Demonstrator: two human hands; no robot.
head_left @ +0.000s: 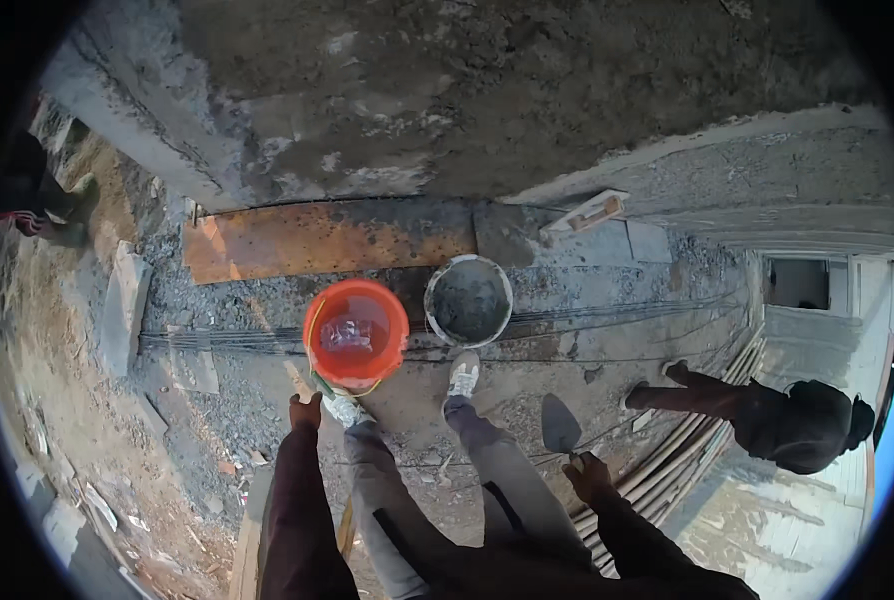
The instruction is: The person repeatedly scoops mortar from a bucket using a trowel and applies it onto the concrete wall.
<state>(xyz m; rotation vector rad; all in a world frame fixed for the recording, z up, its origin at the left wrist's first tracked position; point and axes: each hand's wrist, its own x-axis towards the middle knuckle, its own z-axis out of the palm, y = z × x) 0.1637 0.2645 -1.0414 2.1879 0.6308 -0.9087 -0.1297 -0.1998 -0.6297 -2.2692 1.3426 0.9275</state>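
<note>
My right hand (591,479) is closed around the handle of a trowel (560,425), whose grey pointed blade angles forward over the ground. My left hand (305,411) hangs just short of an orange bucket (396,356), with its fingertips a little apart and nothing visible in them. Clear-looking water lies in that bucket, and its thin yellow handle rests against the left rim. To its right stands a second bucket (508,299) with a pale rim, filled with wet grey mortar (470,299). My shoes are close to both buckets.
Beyond the buckets, a rusty board (327,240) lies along the foot of a rough grey wall (527,90). A float (599,211) sits on its right part. Dark bars (227,340) cross the ground. People (802,425) are at right and far left, near poles (667,475).
</note>
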